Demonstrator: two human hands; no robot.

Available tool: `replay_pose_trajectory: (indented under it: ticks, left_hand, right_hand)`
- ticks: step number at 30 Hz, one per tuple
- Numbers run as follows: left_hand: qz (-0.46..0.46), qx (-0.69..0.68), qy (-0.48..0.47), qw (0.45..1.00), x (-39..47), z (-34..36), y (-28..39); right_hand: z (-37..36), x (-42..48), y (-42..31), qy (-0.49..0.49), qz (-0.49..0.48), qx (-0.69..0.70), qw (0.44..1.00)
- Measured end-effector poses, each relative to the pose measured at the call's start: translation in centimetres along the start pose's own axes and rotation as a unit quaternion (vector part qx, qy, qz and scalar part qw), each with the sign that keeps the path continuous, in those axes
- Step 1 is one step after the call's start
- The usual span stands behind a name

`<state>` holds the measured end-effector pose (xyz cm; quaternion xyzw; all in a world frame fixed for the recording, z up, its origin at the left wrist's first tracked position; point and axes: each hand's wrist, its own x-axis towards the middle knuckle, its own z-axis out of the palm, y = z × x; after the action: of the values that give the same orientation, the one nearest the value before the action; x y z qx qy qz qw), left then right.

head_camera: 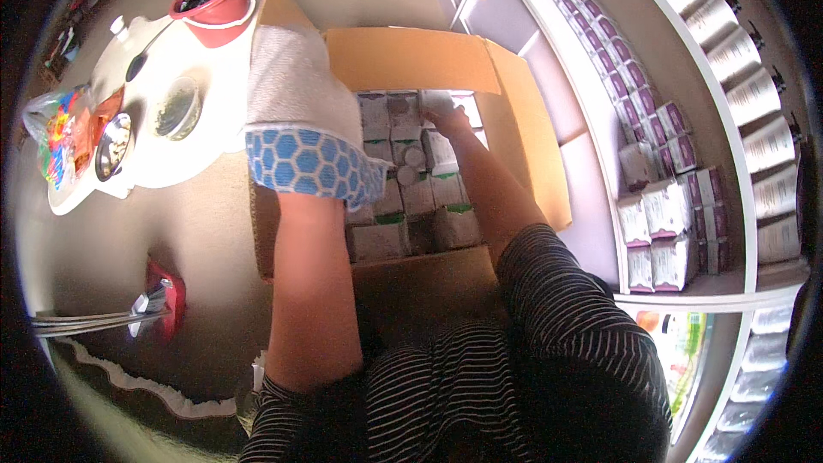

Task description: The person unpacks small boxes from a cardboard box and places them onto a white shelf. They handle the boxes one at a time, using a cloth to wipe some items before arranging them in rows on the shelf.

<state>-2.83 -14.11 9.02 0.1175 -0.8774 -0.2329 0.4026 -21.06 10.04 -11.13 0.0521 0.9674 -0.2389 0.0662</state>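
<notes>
A cardboard carton [411, 59] stands before me with its flaps spread, holding rows of small white boxes [379, 238]. My right hand [452, 122] reaches into its far right part, with the fingers against a small white box [438, 101]; whether they grip it is unclear. Two round pale lids or discs [411, 164] lie on the boxes near the middle. A white cloth with a blue hexagon pattern [308, 154] hangs over my left wrist at the carton's left side. It hides my left hand, so its hold cannot be seen.
On the left, a white table [218, 77] bears a red bucket [215, 6] with black plastic in it, a clear bowl [177, 109], a metal bowl [114, 145] and a plastic bag [58, 135]. A red dustpan [172, 299] lies below. Shelves [685, 296] with purple-and-white packs [665, 206] stand right.
</notes>
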Motion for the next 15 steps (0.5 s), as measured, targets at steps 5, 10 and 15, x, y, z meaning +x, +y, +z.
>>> replay_pose_trajectory:
  ticks: [5,10,15]
  left_hand:
    - [0.011,-0.022,0.003,1.0,-0.7,0.6,0.4]
    - [0.041,-0.046,-0.001,0.998,-0.3,1.8,1.6]
    - [0.082,0.074,-0.049,0.993,0.9,0.0,3.3]
  right_hand:
    - [4.3,6.5,3.1,-0.052,0.127,0.108,0.985]
    - [3.6,9.1,6.7,-0.067,0.126,0.321,0.936]
    - [-2.1,-2.9,4.1,-0.288,0.072,0.512,0.806]
